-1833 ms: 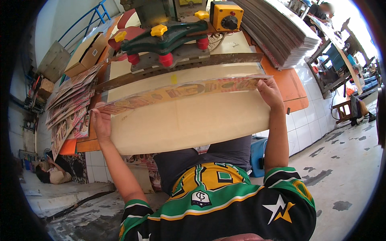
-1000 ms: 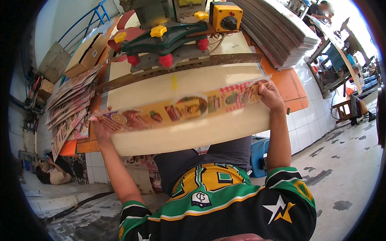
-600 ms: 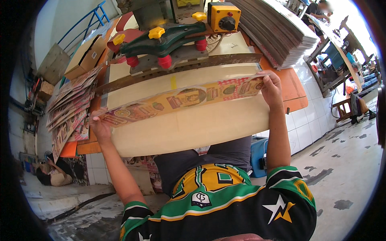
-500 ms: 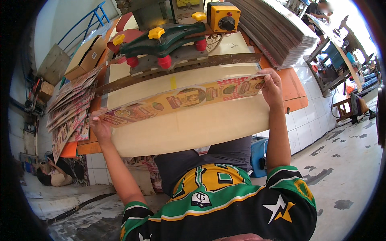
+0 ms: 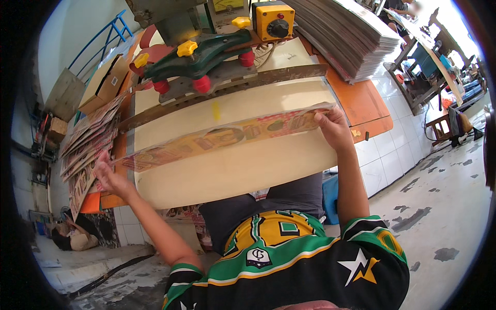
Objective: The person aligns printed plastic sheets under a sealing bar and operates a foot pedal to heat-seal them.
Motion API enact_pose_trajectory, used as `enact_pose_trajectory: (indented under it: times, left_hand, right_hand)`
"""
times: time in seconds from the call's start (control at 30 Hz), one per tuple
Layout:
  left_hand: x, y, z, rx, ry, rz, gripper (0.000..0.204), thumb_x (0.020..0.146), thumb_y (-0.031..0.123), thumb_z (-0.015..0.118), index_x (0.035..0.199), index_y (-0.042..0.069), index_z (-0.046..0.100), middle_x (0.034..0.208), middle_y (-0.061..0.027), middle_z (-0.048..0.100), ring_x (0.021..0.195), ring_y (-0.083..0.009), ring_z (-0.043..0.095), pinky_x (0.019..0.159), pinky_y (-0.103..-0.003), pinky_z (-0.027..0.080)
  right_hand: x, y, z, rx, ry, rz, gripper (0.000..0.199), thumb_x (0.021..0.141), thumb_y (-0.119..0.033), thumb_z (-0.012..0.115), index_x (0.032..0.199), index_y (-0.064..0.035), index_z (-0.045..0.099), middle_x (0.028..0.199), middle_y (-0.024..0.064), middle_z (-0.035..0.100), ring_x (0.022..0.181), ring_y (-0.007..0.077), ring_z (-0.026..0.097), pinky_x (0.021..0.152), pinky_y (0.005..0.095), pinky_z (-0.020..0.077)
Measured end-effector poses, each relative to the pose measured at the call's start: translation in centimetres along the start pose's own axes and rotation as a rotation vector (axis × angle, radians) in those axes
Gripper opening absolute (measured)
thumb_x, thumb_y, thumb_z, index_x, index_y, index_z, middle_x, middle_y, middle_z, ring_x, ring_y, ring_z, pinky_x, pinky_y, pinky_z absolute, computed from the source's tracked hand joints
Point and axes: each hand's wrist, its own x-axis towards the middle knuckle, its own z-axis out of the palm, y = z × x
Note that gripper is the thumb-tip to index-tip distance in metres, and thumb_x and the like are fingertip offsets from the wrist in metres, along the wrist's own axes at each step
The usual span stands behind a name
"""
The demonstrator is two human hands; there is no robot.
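Observation:
A long printed plastic strip (image 5: pixel 235 135), red and yellow with food pictures, stretches slantwise over a cream-coloured board (image 5: pixel 243 170). Its right end is pinched between the thumb and fingers of my right hand (image 5: pixel 335 128). Beside the strip's left end is my left hand (image 5: pixel 112 176), fingers apart and loose; whether a fingertip touches the strip is hard to tell. Behind the strip runs a long brown metal bar (image 5: pixel 289 75), below a dark green bracket (image 5: pixel 214 56) with yellow knobs and red feet.
Printed sheets (image 5: pixel 85 147) lie in a loose pile at the left, near an open cardboard box (image 5: pixel 103 85). A tall stack of sheets (image 5: pixel 343 39) stands at the back right, beside a yellow control box (image 5: pixel 274 21) with a black dial. An orange tabletop (image 5: pixel 369 108) extends rightward.
My left hand has shifted left and its fingers have loosened from the strip's end. My right hand, still pinching the strip, has moved left and slightly down in the picture. The view has shifted slightly.

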Motion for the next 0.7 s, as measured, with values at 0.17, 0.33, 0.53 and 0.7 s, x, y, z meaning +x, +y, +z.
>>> enact_pose_trajectory:
  times: [0.17, 0.33, 0.53, 0.7]
  left_hand:
    - [-2.7, 7.3, 2.1, 0.113, 0.088, 0.265, 0.030, 0.103, 0.023, 0.057, 0.110, -0.005, 0.065, 0.114, -0.0159, 0.067, 0.108, -0.0237, 0.062, 0.097, -0.039, 0.048]
    - [-6.8, 14.1, 6.0, 0.151, -0.391, 0.419, 0.026, 0.099, 0.023, 0.061, 0.109, -0.001, 0.067, 0.112, -0.0163, 0.068, 0.106, -0.0261, 0.063, 0.096, -0.040, 0.048]
    - [-11.2, 19.9, 11.7, 0.174, -0.953, 0.572, 0.036, 0.087, 0.029, 0.075, 0.115, 0.007, 0.069, 0.112, -0.0090, 0.068, 0.104, -0.0278, 0.064, 0.090, -0.041, 0.047]
    - [-12.5, 21.3, 14.3, 0.155, -1.048, 0.520, 0.036, 0.083, 0.023, 0.077, 0.115, 0.007, 0.068, 0.106, -0.0069, 0.068, 0.101, -0.0247, 0.063, 0.087, -0.040, 0.045]
  right_hand:
    - [-1.0, 0.4, 3.1, -0.116, -0.151, 0.051, 0.025, 0.096, -0.015, 0.070, 0.117, -0.0009, 0.071, 0.108, 0.0032, 0.072, 0.100, 0.0108, 0.064, 0.089, 0.0286, 0.0510]
    - [-1.9, -0.1, 8.4, -0.066, -0.262, 0.122, 0.026, 0.098, -0.013, 0.066, 0.120, 0.0018, 0.070, 0.110, 0.0067, 0.073, 0.101, 0.0128, 0.066, 0.091, 0.0294, 0.0522]
    - [-2.3, 0.2, 11.6, -0.139, -0.316, 0.069, 0.028, 0.099, -0.012, 0.065, 0.123, 0.0018, 0.068, 0.112, 0.0093, 0.073, 0.103, 0.0161, 0.067, 0.093, 0.0310, 0.0525]
    - [-2.3, 1.1, 12.7, -0.014, -0.316, 0.111, 0.029, 0.098, -0.011, 0.066, 0.124, 0.0024, 0.066, 0.111, 0.0098, 0.073, 0.106, 0.0138, 0.065, 0.095, 0.0325, 0.0520]
